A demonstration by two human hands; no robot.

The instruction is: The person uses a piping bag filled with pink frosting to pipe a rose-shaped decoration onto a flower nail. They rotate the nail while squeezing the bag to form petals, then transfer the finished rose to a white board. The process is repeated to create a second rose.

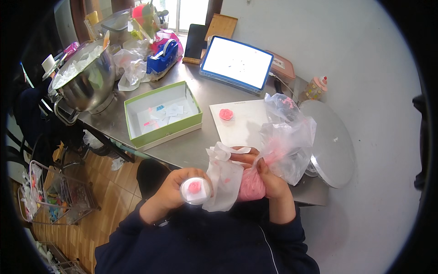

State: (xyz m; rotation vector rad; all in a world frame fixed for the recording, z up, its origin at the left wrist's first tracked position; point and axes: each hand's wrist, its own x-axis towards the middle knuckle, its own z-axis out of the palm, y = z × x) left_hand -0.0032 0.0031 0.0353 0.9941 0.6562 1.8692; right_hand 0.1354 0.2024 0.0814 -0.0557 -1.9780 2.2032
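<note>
In my left hand (178,188) is a small round stand, perhaps a piping nail (185,198), seen from above. A white paper square (196,197) lies on its top and bears a small pink cream rosebud (194,187). My right hand (273,181) grips a clear plastic piping bag (253,186) filled with pink cream, its loose top spreading above the wrist. A crumpled white paper sheet (222,185) with pink smears hangs at the right fingers, between both hands. Beyond them, a finished pink cream rose (226,114) sits on a white board (236,126).
A green-rimmed box (164,135) holds paper scraps. Behind are a lit tablet (236,61), a blue tape dispenser (162,61) and a steel mixing bowl (90,82). A round turntable (328,144) stands right, by the wall. At far left is another person's dark sleeve (34,99).
</note>
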